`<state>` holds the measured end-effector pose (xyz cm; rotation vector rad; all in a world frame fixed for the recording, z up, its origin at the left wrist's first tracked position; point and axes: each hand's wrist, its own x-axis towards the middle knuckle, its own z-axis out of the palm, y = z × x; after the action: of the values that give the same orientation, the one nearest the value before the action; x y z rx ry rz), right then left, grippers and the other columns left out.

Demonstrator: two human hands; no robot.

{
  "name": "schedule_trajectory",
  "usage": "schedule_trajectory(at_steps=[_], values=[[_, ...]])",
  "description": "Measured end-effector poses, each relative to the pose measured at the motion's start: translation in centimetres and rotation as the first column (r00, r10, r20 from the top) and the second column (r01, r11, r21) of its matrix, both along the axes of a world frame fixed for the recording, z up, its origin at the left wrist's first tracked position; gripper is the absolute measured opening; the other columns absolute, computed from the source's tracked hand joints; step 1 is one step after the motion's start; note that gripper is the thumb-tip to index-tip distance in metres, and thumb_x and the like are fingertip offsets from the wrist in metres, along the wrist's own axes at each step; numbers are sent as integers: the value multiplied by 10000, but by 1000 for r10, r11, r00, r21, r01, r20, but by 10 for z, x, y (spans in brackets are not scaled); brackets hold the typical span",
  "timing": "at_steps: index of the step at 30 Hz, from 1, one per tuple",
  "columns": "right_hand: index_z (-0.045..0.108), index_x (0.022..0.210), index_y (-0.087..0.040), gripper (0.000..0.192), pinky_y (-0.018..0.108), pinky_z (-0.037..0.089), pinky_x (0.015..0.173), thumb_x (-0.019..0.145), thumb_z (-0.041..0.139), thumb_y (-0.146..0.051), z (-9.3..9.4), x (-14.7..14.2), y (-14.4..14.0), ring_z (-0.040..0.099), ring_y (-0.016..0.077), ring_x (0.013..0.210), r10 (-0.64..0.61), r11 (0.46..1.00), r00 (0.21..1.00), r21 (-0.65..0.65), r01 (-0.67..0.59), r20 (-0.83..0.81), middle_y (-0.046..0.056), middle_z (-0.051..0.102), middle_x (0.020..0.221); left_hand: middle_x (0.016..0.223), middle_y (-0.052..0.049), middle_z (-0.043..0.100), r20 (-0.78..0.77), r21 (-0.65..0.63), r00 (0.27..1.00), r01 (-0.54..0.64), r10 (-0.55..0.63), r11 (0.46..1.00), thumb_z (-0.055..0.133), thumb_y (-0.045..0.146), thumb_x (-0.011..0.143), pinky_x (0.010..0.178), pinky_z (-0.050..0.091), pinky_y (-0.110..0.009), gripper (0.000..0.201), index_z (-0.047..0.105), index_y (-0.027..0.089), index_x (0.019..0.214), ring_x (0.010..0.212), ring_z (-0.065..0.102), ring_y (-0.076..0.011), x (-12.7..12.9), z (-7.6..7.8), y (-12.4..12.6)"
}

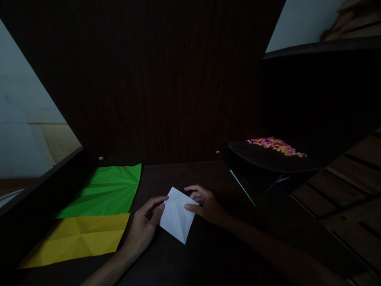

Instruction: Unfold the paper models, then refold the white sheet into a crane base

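Two bare hands, apart from each other, share one piece of white paper (pixel 177 216) between them. The left hand (pixel 145 223) pinches its left edge between thumb and fingers. The right hand (pixel 208 205) grips the right corner, thumb flat on the face, fingers bent at the far side. The piece is folded, four-cornered and tilted, with fine crease lines across smooth, matte paper; its number of layers cannot be told.

Two coloured sheets lie to the left of the left hand: one yellow sheet (pixel 81 237), nearer, and one green sheet (pixel 111 190) just beyond, their edges meeting. Both are paper; straight creases fan across the green one and cross on the yellow one. Under everything is a dark wood-grained desk (pixel 178 173).

Beyond the right hand, to its right, lies one thin, straight strip (pixel 242 188), pale to green. Farther out, one dark curved shelf (pixel 247 153) bears one heap of small pink, red and yellow pieces (pixel 276 146), too many and tiny to count. Beyond both hands stands one dark wooden panel (pixel 178 79), with two pale round fasteners (pixel 217 151) near its foot.
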<state>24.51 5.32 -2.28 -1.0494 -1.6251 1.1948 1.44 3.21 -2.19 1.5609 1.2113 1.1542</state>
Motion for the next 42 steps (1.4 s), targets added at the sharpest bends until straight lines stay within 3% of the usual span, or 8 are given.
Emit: schedule_trajectory(at_steps=[5, 10, 14, 18, 25, 35, 42], values=[[597, 1163, -212, 441, 315, 515, 731, 747, 742, -234, -4, 2, 2, 646, 165, 781, -37, 998, 999, 56, 36, 11, 5, 651, 826, 1316, -90, 609, 15, 64, 995, 97, -98, 993, 679, 322, 815, 1024, 466, -398, 342, 691, 238, 1146, 1246, 550, -274, 0, 2, -2], [645, 1087, -203, 309, 315, 520, 740, 784, 703, -231, -2, 5, 5, 653, 182, 848, -72, 988, 995, 140, 61, 76, 48, 674, 961, 1363, -108, 562, -16, 55, 992, 126, -126, 990, 652, 299, 831, 1007, 484, -425, 259, 712, 238, 1075, 1268, 533, -284, 0, -2, 1], [699, 965, -200, 150, 318, 505, 756, 817, 674, -191, 2, 8, 6, 644, 188, 864, -88, 950, 968, 313, 11, 233, 48, 676, 933, 1352, -99, 565, -189, 154, 980, 98, -68, 983, 574, 261, 877, 997, 492, -466, 230, 718, 254, 1056, 1245, 549, -288, -2, -5, 2], [713, 1021, -199, 222, 342, 498, 837, 803, 702, -162, 0, 8, 4, 619, 197, 940, -90, 913, 932, 402, -64, 352, 73, 632, 1054, 1402, -91, 534, -425, 302, 905, 154, -11, 941, 518, 180, 897, 1034, 454, -533, 302, 711, 269, 1112, 1276, 515, -304, -4, -6, 0], [730, 1011, -196, 181, 434, 448, 953, 835, 693, -182, -6, 7, 3, 553, 228, 1026, -76, 874, 859, 448, -186, 505, 90, 614, 1105, 1482, -46, 477, -661, 339, 734, 478, -157, 810, 383, -14, 859, 1100, 392, -549, 611, 553, 296, 1357, 1394, 388, -263, -5, -13, -5], [725, 1050, -192, 198, 417, 468, 923, 870, 644, -186, -2, 8, 1, 548, 233, 1027, -65, 861, 851, 460, -216, 521, 102, 625, 1123, 1472, -26, 491, -768, 292, 618, 572, -168, 766, 479, 126, 937, 1098, 415, -517, 502, 494, 298, 1409, 1382, 405, -278, -5, -8, -10], [722, 1039, -198, 191, 424, 456, 939, 871, 633, -183, -7, 8, 2, 547, 229, 1034, -78, 850, 864, 486, -203, 498, 89, 634, 1114, 1480, -41, 480, -786, 296, 595, 601, -169, 742, 520, 215, 949, 1086, 410, -554, 434, 538, 298, 1375, 1394, 378, -315, -5, -4, -11]])
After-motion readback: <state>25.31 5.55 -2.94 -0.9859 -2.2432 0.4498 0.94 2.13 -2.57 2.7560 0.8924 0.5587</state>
